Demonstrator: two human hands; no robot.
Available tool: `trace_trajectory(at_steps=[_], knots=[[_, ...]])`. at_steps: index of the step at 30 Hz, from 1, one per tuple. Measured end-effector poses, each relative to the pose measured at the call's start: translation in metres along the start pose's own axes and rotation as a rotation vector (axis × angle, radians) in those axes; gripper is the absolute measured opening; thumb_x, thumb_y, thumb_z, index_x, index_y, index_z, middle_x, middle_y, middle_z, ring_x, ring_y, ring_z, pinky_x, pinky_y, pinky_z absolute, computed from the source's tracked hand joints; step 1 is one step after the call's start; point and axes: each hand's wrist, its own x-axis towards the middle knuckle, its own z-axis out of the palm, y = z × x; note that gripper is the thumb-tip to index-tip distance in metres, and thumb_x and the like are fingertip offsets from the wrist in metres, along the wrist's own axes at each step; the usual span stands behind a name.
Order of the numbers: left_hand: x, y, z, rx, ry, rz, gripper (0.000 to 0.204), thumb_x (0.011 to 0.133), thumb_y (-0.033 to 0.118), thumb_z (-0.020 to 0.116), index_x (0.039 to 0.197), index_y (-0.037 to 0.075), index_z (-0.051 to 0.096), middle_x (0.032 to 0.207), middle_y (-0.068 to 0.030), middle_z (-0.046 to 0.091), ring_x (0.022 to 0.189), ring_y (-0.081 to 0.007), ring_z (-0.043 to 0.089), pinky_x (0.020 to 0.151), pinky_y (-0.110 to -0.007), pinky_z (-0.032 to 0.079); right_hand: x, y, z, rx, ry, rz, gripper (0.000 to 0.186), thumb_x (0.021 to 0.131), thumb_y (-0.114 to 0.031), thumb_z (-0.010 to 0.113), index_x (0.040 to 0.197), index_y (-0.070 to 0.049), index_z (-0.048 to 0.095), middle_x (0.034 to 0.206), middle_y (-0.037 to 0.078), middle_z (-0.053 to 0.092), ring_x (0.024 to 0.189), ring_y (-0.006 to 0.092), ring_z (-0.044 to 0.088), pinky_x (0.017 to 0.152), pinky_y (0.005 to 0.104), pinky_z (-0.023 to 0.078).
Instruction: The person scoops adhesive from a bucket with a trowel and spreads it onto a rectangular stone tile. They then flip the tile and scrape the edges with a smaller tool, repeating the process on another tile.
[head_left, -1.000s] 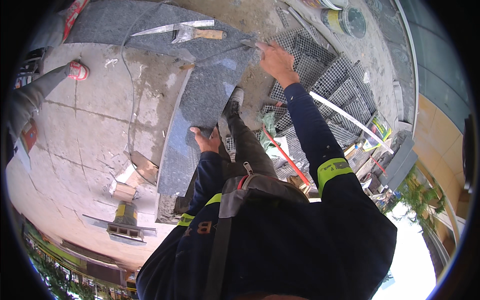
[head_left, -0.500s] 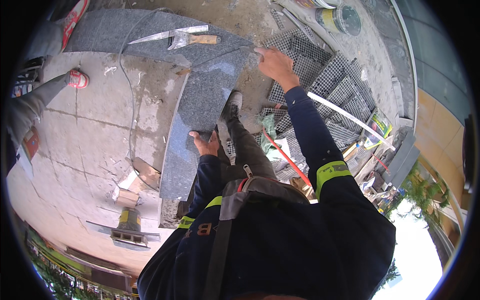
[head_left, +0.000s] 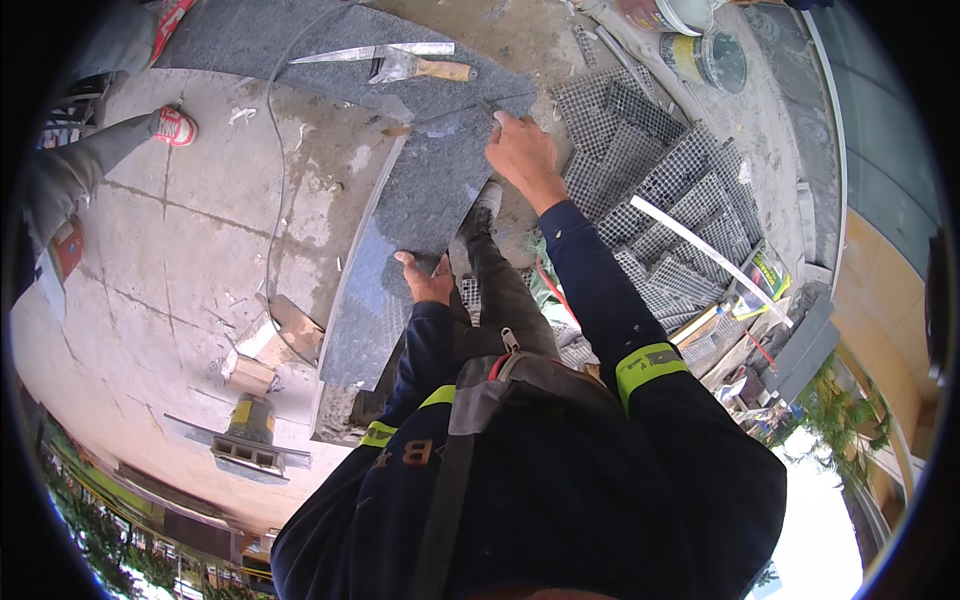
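Observation:
A long grey stone slab runs from near my body up to a second grey slab, meeting it at a seam. My left hand grips the near slab at its right edge, thumb on top, its other fingers partly hidden. At the seam's right end is my right hand, its fingers drawn together. A thin dark tip shows by those fingers, too small to name. On the far slab lie a scraper with a wooden handle and a long pointed metal strip.
Dark grid-patterned tiles are heaped to the right, under a white strip. Buckets stand far right. A cable crosses the left paving. Another person's shoe is at left. A wooden block lies near left.
My right hand has shifted left and a little down along the seam, its fingers more bent. My left hand keeps its hold on the slab. The whole view has shifted slightly.

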Motion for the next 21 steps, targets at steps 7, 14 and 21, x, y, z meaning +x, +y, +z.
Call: trace_trajectory(at_steps=[7,14,21], knots=[[-0.012,0.004,0.006,-0.021,-0.058,-0.003,0.075,0.087,0.068,0.080,0.141,0.020,0.057,0.146,0.0016,0.059,0.134,-0.0242,0.054,0.109,-0.047,0.048,-0.026,-0.059,0.024,-0.010,-0.217,-0.056,0.045,0.096,-0.025,0.061,0.137,-0.006,0.068,0.120,0.030,0.071,0.109,0.0494,0.072,0.097,0.0543,0.058],[-0.013,0.002,0.001,-0.021,-0.114,0.031,0.073,0.091,0.066,0.078,0.142,0.018,0.058,0.144,0.0015,0.060,0.133,-0.0237,0.055,0.107,-0.045,0.049,-0.043,0.020,0.043,0.412,0.195,0.064,0.048,0.098,-0.039,0.071,0.126,-0.001,0.068,0.113,0.032,0.073,0.101,0.0478,0.074,0.087,0.0519,0.059],[0.007,0.004,-0.009,0.036,-0.092,0.023,0.069,0.088,0.064,0.082,0.134,0.016,0.063,0.139,0.0014,0.063,0.127,-0.0227,0.057,0.106,-0.044,0.050,0.044,0.119,0.087,1.364,0.360,0.372,0.043,0.093,-0.020,0.086,0.126,-0.004,0.064,0.106,0.003,0.074,0.085,0.0144,0.069,0.070,0.0337,0.056]])
